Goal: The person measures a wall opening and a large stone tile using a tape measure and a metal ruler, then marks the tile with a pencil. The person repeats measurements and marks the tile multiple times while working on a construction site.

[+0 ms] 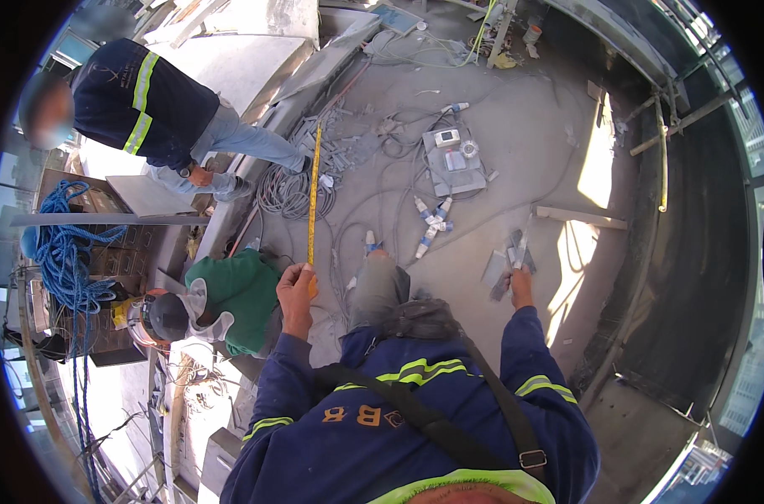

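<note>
My left hand [296, 298] is closed round a tape measure [313, 288], whose orange case shows at the fingers. Its yellow blade [315, 189] runs straight out, away from me, toward the grey scraps near the low ledge. Out to the right, my right hand [521, 287] is closed on a slim grey strip [522, 250]. Thin flat grey pieces [496, 269] show beside that hand; whether it also holds them I cannot tell.
A coiled grey cable [288, 193] lies by the ledge. Ahead are a power distribution box [454, 160] and white-and-blue plug connectors [433, 225]. One co-worker [147, 105] stands at left; another in green [235, 298] is close by my left arm. Blue rope [71, 244] hangs at far left.
</note>
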`<action>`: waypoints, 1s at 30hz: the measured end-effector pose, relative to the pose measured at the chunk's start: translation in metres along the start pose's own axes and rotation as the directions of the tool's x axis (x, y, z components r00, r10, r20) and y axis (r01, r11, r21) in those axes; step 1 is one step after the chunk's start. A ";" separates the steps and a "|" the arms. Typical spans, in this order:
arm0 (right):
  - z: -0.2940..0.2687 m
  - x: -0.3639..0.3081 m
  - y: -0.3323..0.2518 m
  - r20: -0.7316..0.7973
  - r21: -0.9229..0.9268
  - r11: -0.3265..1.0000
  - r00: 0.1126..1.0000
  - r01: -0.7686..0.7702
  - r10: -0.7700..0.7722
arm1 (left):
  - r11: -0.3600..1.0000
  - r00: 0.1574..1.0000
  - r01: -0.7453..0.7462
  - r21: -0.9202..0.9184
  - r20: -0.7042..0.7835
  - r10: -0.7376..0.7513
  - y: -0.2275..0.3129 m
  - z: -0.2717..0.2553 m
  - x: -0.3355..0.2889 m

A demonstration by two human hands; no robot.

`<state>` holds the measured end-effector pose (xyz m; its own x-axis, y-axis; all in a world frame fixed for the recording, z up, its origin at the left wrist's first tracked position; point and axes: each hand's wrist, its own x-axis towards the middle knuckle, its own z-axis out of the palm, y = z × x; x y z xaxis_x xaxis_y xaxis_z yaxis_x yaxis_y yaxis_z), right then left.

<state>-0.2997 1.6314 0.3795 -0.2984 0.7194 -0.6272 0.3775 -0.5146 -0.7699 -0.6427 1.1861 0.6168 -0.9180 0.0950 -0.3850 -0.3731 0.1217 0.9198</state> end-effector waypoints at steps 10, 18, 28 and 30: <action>0.135 0.121 -0.058 0.189 -0.200 0.962 0.956 -0.188 0.226 | 0.975 0.975 0.024 -0.223 -0.208 -0.072 0.052 0.097 0.181; 0.210 0.223 -0.217 0.066 -0.237 0.956 0.978 -0.175 0.196 | 0.996 0.989 0.058 -0.069 -0.131 -0.066 0.152 0.195 0.384; 0.297 0.307 -0.288 0.270 -0.523 0.846 0.962 0.110 0.042 | 0.998 0.991 -0.015 -0.056 -0.137 0.007 0.225 0.280 0.531; 0.259 0.360 -0.276 0.386 -0.602 0.728 0.918 0.328 -0.095 | 0.994 0.995 0.019 -0.110 -0.097 -0.030 0.247 0.323 0.545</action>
<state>-0.7384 1.9109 0.3355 -0.6478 0.5290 -0.5482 0.7046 0.1425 -0.6951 -1.1919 1.5875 0.6093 -0.9153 -0.0052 -0.4028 -0.4029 0.0139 0.9152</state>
